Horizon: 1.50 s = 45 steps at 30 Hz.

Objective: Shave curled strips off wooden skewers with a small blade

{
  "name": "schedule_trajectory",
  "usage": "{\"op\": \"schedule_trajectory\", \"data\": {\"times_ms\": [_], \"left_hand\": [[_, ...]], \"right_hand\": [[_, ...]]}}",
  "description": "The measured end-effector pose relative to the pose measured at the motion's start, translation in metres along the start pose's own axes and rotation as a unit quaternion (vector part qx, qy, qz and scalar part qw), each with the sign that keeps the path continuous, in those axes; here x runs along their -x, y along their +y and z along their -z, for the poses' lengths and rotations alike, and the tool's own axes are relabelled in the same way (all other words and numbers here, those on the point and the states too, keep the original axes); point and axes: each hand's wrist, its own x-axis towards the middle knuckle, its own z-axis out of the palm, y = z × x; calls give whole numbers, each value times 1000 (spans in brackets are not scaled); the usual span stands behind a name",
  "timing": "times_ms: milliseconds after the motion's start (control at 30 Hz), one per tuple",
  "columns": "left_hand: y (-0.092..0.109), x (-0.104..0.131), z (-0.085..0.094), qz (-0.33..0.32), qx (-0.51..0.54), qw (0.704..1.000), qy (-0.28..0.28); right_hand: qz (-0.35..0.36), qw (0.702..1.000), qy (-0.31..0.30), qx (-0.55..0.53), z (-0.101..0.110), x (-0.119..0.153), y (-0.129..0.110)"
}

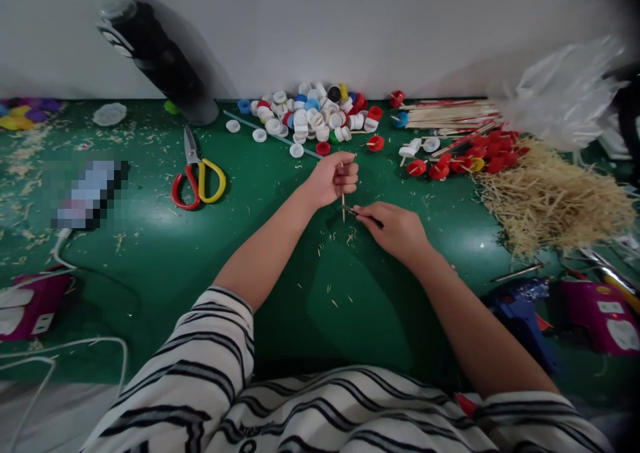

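Near the middle of the green table, my left hand (336,178) is closed around a thin wooden stick (343,206), whose pointed end points down toward me. To its lower right, my right hand (397,229) pinches a small dark metal blade (351,210), its tip at the stick's lower part. Light curled shavings (351,235) lie on the table below both hands. Just beyond my left hand is a pile of bottle caps (313,116), mostly white with some red, blue and yellow.
Scissors (199,183), a phone (87,193) and a black bottle (160,53) are left. Red caps on sticks (493,151), loose wooden sticks (445,116), a shavings heap (555,203), a plastic bag (565,93) and a blue glue gun (523,313) are right.
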Motion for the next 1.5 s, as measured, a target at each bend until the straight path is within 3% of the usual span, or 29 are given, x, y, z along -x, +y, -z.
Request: {"op": "schedule_trajectory", "data": {"times_ms": [600,833,1200,1500], "left_hand": [[0,0,3,-5,42,999,17],[-5,-6,2,-37,7,999,32],[-11,-6,-7,-82,-57,989,109],[-11,-8,-6,-91,-81,987,105]], "right_hand": [[-15,999,-7,50,1,0,6],[-20,997,-23,72,5,-2,5],[-50,995,-63,62,11,-3,6],[-67,993,-90,26,14,2,9]]}}
